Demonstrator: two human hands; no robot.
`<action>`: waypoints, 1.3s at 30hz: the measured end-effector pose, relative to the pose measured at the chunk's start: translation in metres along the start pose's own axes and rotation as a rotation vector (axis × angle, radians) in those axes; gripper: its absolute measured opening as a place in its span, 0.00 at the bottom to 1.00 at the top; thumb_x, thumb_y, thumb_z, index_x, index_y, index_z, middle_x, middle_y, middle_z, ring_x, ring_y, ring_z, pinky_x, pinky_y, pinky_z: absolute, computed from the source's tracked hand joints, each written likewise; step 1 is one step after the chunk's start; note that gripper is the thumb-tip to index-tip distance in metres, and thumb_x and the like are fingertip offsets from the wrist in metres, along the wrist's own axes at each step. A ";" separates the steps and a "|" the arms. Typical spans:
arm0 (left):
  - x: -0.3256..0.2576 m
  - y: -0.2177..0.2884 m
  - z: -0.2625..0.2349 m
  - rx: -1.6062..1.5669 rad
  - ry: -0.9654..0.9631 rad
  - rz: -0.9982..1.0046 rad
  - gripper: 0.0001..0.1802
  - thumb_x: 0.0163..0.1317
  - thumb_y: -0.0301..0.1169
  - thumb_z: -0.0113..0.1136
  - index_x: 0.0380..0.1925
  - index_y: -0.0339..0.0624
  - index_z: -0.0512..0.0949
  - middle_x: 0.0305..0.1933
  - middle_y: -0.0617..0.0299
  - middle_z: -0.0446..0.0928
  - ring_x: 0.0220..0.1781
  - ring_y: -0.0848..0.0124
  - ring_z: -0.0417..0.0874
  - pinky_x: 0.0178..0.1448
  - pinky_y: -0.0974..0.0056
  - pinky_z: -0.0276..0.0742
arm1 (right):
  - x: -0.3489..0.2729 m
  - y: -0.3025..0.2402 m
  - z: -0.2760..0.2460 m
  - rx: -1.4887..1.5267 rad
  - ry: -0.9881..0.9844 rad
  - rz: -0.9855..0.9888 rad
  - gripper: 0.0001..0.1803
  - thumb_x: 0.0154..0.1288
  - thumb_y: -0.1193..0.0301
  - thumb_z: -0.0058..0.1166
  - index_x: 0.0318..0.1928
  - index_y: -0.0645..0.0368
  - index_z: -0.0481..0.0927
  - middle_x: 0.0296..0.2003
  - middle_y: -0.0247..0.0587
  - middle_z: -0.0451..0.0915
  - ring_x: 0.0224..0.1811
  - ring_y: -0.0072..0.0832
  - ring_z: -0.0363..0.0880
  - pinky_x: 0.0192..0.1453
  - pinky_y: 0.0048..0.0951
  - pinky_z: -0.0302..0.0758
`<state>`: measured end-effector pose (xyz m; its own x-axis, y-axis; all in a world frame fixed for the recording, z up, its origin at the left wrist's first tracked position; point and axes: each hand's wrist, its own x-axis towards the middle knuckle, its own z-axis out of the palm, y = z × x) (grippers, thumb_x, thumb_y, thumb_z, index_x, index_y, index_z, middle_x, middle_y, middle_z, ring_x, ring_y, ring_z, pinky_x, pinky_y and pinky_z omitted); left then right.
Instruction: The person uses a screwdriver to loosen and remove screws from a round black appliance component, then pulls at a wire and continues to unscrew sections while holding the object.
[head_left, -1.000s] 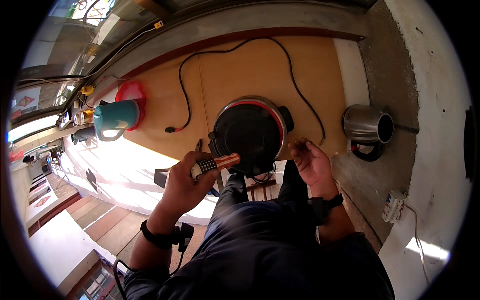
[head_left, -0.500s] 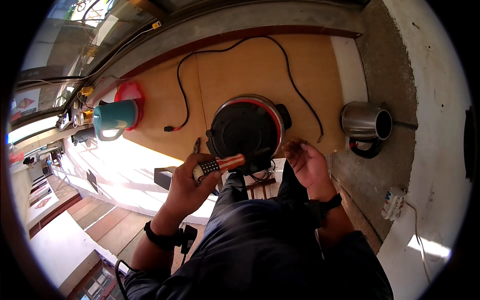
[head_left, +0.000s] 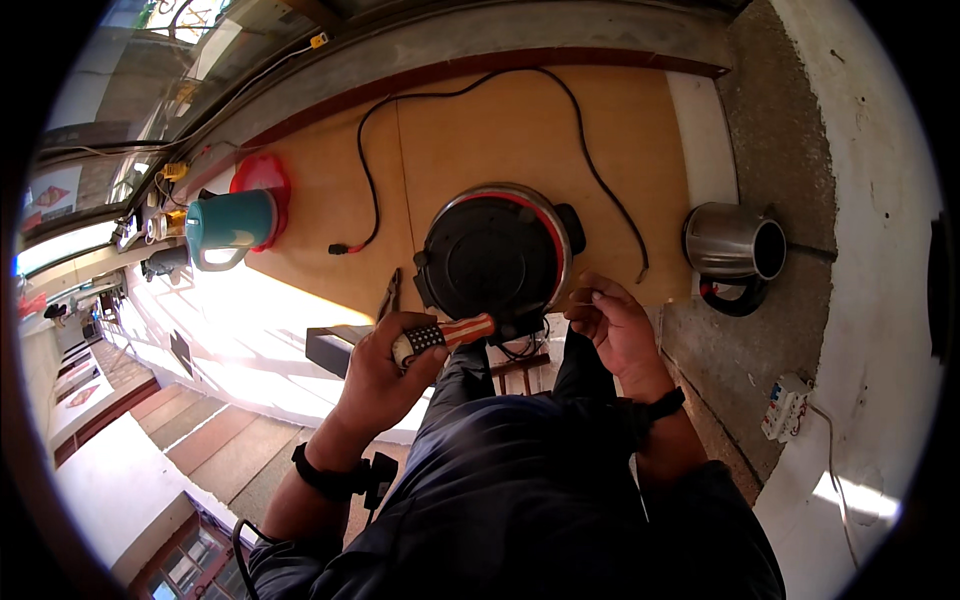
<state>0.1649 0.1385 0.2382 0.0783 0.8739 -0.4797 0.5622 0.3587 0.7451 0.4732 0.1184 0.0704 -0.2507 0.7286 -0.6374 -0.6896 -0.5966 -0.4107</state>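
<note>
My left hand [head_left: 385, 365] is closed around a screwdriver-like tool with a stars-and-stripes handle [head_left: 445, 338]; its shank is hard to make out against the black behind it. The handle points right, by the near edge of a round black appliance [head_left: 490, 252] with a metal rim and red ring, which lies on the table. At the appliance's near right, my right hand [head_left: 618, 328] has its thumb and fingers pinched together; a thin thing may be between them, too small to name. Left of the appliance lie pliers [head_left: 390, 293], partly behind my left hand.
A black power cord [head_left: 480, 88] loops across the wooden table [head_left: 640, 130]. A steel kettle [head_left: 722, 243] stands at the right, a teal pitcher [head_left: 228, 222] and red basin [head_left: 272, 180] at the left. A dark box [head_left: 335, 350] is beside my left hand. A switch box [head_left: 786, 408] is at the right.
My right fingers have drawn together into a pinch from a looser, more open curl. My left hand holds the same tool, almost in the same place.
</note>
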 end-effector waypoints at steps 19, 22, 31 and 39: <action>-0.007 -0.005 0.010 -0.344 0.010 -0.175 0.17 0.72 0.33 0.64 0.53 0.31 0.76 0.35 0.58 0.84 0.34 0.77 0.85 0.38 0.69 0.84 | -0.003 0.008 0.031 -0.173 -0.034 0.064 0.12 0.79 0.73 0.49 0.56 0.59 0.81 0.46 0.43 0.87 0.48 0.35 0.88 0.50 0.33 0.85; -0.007 -0.008 0.011 -0.388 -0.001 -0.179 0.18 0.73 0.34 0.63 0.53 0.31 0.75 0.36 0.58 0.84 0.35 0.76 0.85 0.38 0.69 0.84 | -0.004 0.007 0.033 -0.117 -0.039 0.066 0.12 0.79 0.74 0.49 0.56 0.59 0.81 0.46 0.44 0.86 0.49 0.36 0.88 0.50 0.32 0.85; -0.007 -0.007 0.013 -0.425 -0.017 -0.198 0.18 0.73 0.34 0.63 0.53 0.31 0.75 0.37 0.58 0.84 0.36 0.76 0.85 0.38 0.69 0.84 | -0.003 0.011 0.032 -0.126 -0.049 0.040 0.08 0.79 0.74 0.48 0.52 0.57 0.78 0.46 0.44 0.86 0.47 0.36 0.89 0.47 0.30 0.87; -0.007 -0.007 0.013 -0.405 -0.028 -0.217 0.17 0.72 0.32 0.64 0.53 0.31 0.76 0.37 0.58 0.84 0.36 0.76 0.85 0.38 0.69 0.84 | -0.002 0.012 0.033 -0.140 -0.016 0.046 0.05 0.79 0.74 0.50 0.49 0.57 0.79 0.45 0.44 0.87 0.45 0.36 0.89 0.45 0.31 0.87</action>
<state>0.1709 0.1251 0.2303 0.0200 0.7574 -0.6527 0.2015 0.6364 0.7446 0.4436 0.1206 0.0884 -0.2910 0.7041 -0.6477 -0.5763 -0.6694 -0.4688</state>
